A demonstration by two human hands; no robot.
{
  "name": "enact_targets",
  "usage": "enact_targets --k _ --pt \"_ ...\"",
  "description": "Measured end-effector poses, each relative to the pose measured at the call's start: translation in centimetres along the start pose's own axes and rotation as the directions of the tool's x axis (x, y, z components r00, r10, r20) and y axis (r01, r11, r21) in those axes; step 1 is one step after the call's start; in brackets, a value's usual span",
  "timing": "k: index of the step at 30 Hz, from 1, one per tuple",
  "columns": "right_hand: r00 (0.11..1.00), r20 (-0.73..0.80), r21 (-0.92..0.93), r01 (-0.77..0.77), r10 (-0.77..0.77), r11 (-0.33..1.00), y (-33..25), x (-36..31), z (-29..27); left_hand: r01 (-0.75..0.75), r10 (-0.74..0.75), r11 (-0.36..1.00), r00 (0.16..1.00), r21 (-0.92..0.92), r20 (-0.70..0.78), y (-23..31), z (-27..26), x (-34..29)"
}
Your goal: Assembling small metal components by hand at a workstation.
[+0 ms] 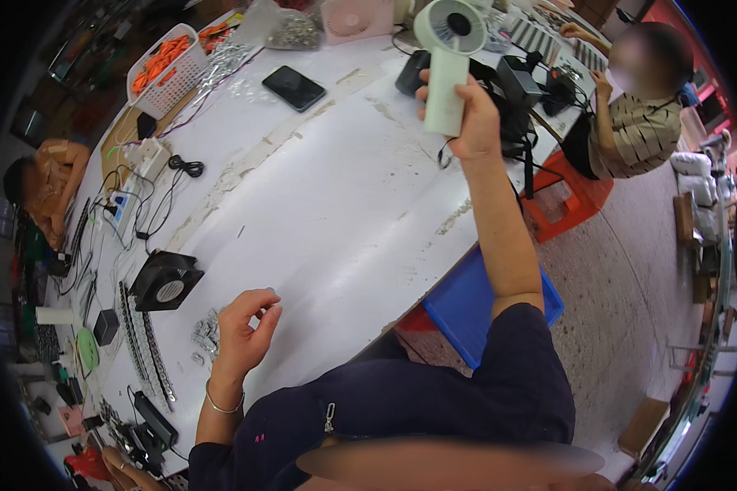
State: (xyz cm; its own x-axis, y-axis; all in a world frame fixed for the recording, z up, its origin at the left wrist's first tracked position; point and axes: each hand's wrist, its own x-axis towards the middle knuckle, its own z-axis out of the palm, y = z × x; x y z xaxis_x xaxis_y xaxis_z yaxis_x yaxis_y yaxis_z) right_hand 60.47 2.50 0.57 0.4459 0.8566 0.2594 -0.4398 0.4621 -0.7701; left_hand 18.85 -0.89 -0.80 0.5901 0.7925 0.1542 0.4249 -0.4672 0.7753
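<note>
My right hand [477, 123] is closed around the handle of a pale green handheld fan [445, 94], held up over the far right of the table with its round head upward. My left hand [248, 327] is over the near left part of the table, fingers curled in toward the thumb. A tiny greyish bit shows by its fingertips; what it holds, if anything, I cannot make out. Beside that hand lies a small heap of silvery metal parts [205, 331]. Left of it are long metal strips [145, 348] and a square black cooling fan [165, 281].
A black phone [294, 87] lies on the white table [319, 204]. A white basket [169, 82] of orange pieces, a pink fan [357, 20] and power strips with cables [139, 176] stand around it. A blue crate [454, 307] is beside me. A person [639, 123] sits at right, another [49, 192] at left.
</note>
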Motion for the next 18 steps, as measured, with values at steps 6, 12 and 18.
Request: enact_targets --k 6,12,18 --pt "0.997 -0.074 -0.169 0.004 -0.017 0.986 2.9 3.1 4.0 0.033 -0.033 0.999 0.999 -0.022 -0.006 -0.5 -0.9 -0.3" --pt "0.988 0.064 0.177 -0.15 0.141 0.973 -1.5 11.1 -4.1 0.039 -0.038 0.999 0.999 0.003 -0.032 -0.7 -0.6 -0.3" --pt "0.968 -0.068 0.153 -0.229 0.241 0.961 -5.6 14.9 -10.9 0.049 -0.049 0.999 0.999 -0.001 -0.009 -0.7 -0.1 0.1"
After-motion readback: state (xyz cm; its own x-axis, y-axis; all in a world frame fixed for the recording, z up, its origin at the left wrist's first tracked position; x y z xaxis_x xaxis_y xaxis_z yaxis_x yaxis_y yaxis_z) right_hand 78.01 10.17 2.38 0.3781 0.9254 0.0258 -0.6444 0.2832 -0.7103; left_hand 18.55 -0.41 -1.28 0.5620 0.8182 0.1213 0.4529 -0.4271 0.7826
